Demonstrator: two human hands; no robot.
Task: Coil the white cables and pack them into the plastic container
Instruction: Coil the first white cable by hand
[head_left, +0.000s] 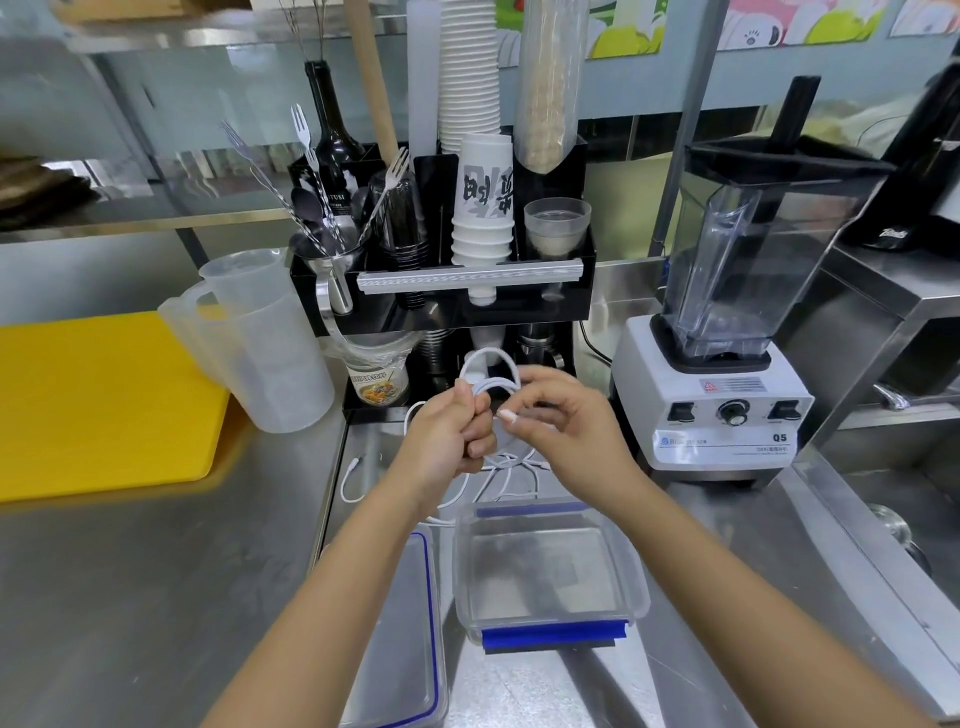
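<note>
My left hand (449, 428) grips a coiled white cable (491, 371) whose loops stand up above the fist. My right hand (563, 421) pinches that cable's plug end (508, 415) between thumb and fingers, just right of the coil. More loose white cables (498, 475) lie tangled on the steel counter under both hands. The clear plastic container (631, 566) with blue clips sits open and empty in front of them. Its lid (400, 639) lies flat to the left of it.
A white blender (722, 364) stands at the right. A black cup and utensil organiser (457, 244) is behind my hands. Clear measuring jugs (260, 338) and a yellow cutting board (98, 405) are on the left. A sink edge (893, 525) is at the far right.
</note>
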